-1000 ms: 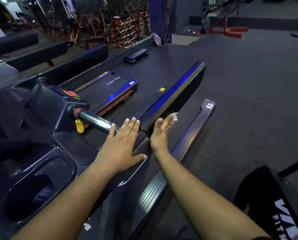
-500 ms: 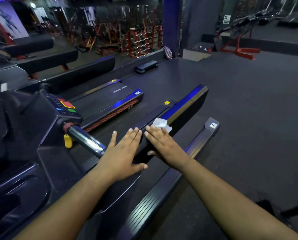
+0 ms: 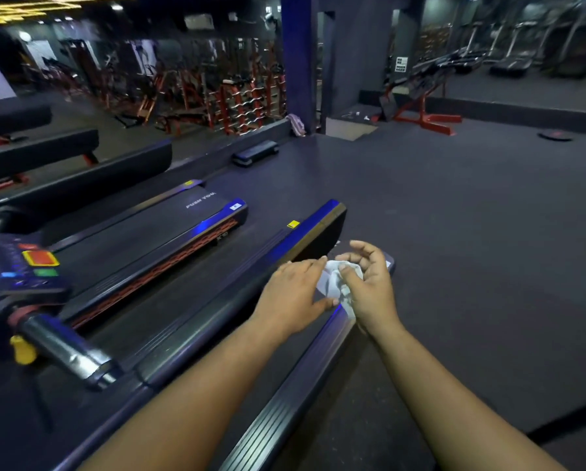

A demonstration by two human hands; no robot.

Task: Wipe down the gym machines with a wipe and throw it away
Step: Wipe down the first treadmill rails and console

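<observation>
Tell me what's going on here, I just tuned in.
A person is cleaning a treadmill in a gym. Both hands are together above its right side rail, working a crumpled white wipe. The right hand has its fingers curled around the wipe, and the left hand reaches in with its fingertips at the wipe's edge, as if bunching or refolding it. Neither hand is on the machine. No bin shows, so the wipe isn't thrown away yet.

A small black step block (image 3: 255, 152) sits on the dark floor (image 3: 471, 232). A red metal stand (image 3: 427, 113) is far back, near a tall blue pillar (image 3: 298, 56).
</observation>
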